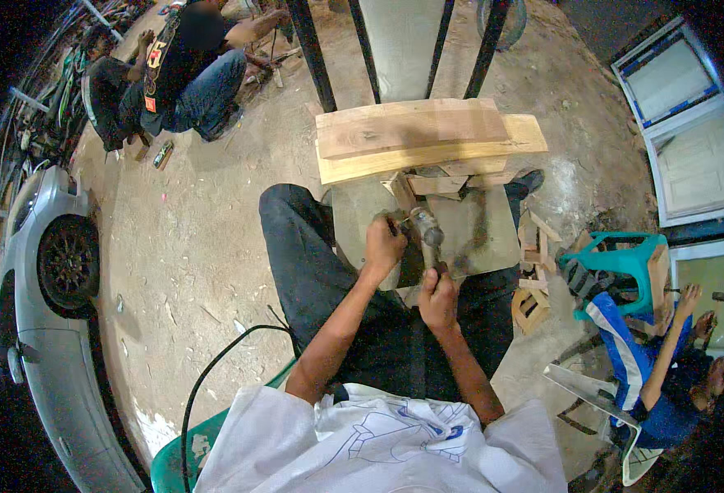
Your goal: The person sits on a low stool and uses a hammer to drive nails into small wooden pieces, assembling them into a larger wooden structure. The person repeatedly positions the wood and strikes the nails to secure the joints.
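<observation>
My right hand [438, 300] is wrapped round the handle of a hammer [428, 227], its head up and away from me over a pale work surface [481, 255] between my knees. Close to the hammer head, my left hand [385, 243] is closed in a pinch. Something thin seems to stick out from its fingers, too small to make out. Just beyond the hammer lie small wood pieces [440, 184], some leaning on one another. Behind them, two wide planks sit one on the other, a brownish plank [411, 130] over a yellower plank [527, 135].
A person [189, 90] squats at the far left; another person [657, 386] sits at the right, holding a hammer. Near that one stands a green plastic stool [653, 271]. Wood offcuts [533, 308] lie right of my knee. A silver car [50, 353] is at the left.
</observation>
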A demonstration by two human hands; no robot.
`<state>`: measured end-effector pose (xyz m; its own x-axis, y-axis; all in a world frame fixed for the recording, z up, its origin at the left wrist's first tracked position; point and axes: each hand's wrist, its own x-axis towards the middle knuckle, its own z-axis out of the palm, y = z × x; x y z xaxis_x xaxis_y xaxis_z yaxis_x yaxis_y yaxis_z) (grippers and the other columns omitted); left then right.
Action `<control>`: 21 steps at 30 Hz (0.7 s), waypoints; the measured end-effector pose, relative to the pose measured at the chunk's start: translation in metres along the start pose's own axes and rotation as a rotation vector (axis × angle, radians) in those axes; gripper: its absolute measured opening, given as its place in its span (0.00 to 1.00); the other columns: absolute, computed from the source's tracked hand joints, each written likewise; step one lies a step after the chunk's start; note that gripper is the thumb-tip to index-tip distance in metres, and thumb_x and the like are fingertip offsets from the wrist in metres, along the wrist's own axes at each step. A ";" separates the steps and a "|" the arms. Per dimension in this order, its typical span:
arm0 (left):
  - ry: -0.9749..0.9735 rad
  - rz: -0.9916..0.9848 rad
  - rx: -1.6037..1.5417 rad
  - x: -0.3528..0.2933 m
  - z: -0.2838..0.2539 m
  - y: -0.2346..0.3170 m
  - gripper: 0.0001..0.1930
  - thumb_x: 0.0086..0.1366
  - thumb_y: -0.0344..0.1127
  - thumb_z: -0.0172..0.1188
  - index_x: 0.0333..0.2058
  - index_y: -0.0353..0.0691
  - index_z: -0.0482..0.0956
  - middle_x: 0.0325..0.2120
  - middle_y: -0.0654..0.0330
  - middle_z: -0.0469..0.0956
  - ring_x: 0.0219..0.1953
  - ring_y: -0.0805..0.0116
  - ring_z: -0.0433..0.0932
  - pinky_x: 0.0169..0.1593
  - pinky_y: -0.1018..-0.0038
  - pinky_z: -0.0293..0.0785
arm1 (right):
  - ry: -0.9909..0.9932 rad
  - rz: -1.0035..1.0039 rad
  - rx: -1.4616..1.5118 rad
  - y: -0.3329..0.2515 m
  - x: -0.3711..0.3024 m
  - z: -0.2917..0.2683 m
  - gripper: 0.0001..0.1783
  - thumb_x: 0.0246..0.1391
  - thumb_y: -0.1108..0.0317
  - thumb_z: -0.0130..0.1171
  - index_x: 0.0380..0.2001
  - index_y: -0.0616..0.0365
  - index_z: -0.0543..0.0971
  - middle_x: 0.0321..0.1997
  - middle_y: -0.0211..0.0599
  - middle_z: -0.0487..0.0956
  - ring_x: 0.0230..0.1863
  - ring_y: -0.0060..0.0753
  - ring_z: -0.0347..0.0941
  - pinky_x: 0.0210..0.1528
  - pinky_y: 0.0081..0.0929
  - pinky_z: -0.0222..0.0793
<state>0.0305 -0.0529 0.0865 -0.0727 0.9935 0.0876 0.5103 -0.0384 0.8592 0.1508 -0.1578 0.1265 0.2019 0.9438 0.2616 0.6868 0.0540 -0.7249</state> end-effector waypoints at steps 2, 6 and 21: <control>0.045 0.068 -0.040 -0.001 0.004 -0.010 0.06 0.50 0.26 0.57 0.26 0.28 0.72 0.22 0.40 0.73 0.25 0.40 0.72 0.31 0.56 0.68 | -0.111 0.149 -0.056 0.006 0.006 0.007 0.19 0.63 0.61 0.45 0.27 0.67 0.73 0.22 0.54 0.74 0.27 0.61 0.71 0.30 0.48 0.65; 0.017 -0.041 -0.029 -0.001 0.004 0.000 0.05 0.51 0.24 0.55 0.27 0.28 0.72 0.23 0.39 0.73 0.26 0.40 0.72 0.30 0.56 0.68 | -0.065 0.112 0.031 -0.002 0.015 -0.003 0.18 0.63 0.60 0.44 0.29 0.66 0.72 0.21 0.54 0.74 0.24 0.58 0.71 0.28 0.42 0.66; 0.044 0.069 -0.042 0.000 0.013 -0.014 0.05 0.53 0.25 0.55 0.27 0.27 0.72 0.22 0.38 0.71 0.26 0.38 0.71 0.29 0.56 0.66 | -0.006 0.037 -0.128 0.021 0.009 0.010 0.20 0.64 0.59 0.43 0.31 0.68 0.75 0.24 0.55 0.76 0.26 0.60 0.72 0.29 0.46 0.66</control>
<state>0.0347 -0.0511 0.0674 -0.0763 0.9827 0.1688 0.4789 -0.1124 0.8707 0.1601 -0.1445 0.1071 0.2255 0.9462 0.2321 0.7624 -0.0230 -0.6467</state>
